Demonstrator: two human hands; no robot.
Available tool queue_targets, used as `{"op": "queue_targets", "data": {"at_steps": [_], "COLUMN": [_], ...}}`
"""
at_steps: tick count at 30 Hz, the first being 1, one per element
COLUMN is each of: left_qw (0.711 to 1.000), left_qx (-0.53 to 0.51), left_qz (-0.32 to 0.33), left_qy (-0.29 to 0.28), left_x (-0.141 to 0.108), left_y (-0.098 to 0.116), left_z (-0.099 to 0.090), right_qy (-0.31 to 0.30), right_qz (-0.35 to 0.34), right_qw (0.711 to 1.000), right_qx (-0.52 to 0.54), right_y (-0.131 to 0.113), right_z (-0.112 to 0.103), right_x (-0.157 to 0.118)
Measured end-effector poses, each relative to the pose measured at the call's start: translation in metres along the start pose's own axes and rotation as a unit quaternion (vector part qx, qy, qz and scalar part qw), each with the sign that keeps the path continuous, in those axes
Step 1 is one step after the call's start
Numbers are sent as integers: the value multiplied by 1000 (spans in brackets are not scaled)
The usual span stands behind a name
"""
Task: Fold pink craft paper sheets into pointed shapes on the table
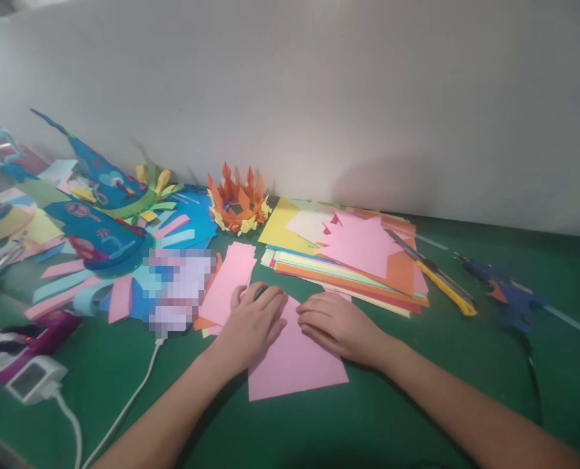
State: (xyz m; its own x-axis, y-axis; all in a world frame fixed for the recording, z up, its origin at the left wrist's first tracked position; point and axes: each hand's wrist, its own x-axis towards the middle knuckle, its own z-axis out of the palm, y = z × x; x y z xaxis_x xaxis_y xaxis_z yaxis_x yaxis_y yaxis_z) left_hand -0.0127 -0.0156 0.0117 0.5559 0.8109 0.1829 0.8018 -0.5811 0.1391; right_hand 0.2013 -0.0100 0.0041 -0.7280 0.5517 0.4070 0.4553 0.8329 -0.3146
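Unclenched, the left hand [256, 320] and right hand [341, 326] rest on a pink sheet [297, 370], its shaping apparently unfinished; a far orange crown [228, 220] looks assembled.

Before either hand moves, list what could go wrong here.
The right hand might brush the yellow-handled knife lying partly over the paper stack; I can't tell whether its blade is out. The left forearm lies near the white cable and could snag it. The pink sheet under the fingers might skew or crease.
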Motion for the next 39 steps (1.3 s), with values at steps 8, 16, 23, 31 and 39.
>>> {"op": "queue_targets", "data": {"at_steps": [8, 16, 23, 31, 39], "left_qw": [999, 998, 998, 996, 996], "left_qx": [44, 57, 58, 72, 65], "left_qz": [-11, 20, -20, -51, -52], "left_qy": [14, 31, 28, 23, 7], "left_x": [0, -1, -1, -3, -2], "left_y": [-1, 5, 3, -1, 0], "left_z": [-1, 3, -3, 2, 0], "right_qy": [-7, -9, -6, -12, -9], "right_qz": [-1, -21, -14, -10, -7], "right_qw": [1000, 1000, 1000, 1000, 1000], "right_qx": [-5, 9, 13, 8, 13], "right_y": [-1, -1, -2, -2, -3], "right_z": [-3, -5, -5, -6, -6], "right_x": [-1, -2, -3, -3, -3]}}
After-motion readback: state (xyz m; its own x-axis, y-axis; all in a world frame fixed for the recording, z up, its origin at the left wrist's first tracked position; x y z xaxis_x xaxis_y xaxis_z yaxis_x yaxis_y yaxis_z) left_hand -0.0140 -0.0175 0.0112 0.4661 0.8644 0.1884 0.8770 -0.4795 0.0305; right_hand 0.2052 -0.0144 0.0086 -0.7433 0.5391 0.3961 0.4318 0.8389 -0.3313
